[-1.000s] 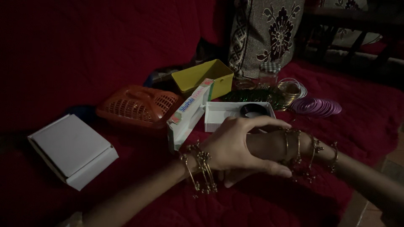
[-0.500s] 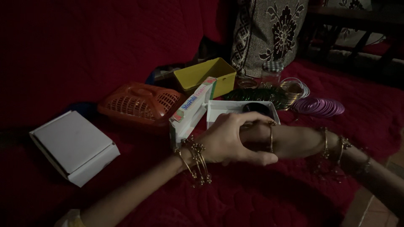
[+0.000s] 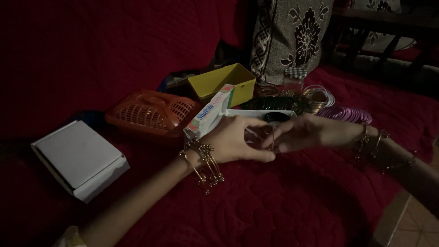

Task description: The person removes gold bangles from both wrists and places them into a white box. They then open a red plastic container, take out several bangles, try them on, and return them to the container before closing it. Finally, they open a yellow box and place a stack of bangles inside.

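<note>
Bangle (image 3: pixel 270 137), thin and gold, sits at the right hand's (image 3: pixel 315 131) fingertips near frame centre, pinched by the left hand's (image 3: pixel 235 144) closed thumb and fingers; the right fingers are bunched straight through it. By the look of it, 1 bangle is nearly off, several remain on the right wrist (image 3: pixel 372 142). Behind lies a white box (image 3: pixel 238 114); the red cloth (image 3: pixel 283 201) in the lower frame offers open room.
</note>
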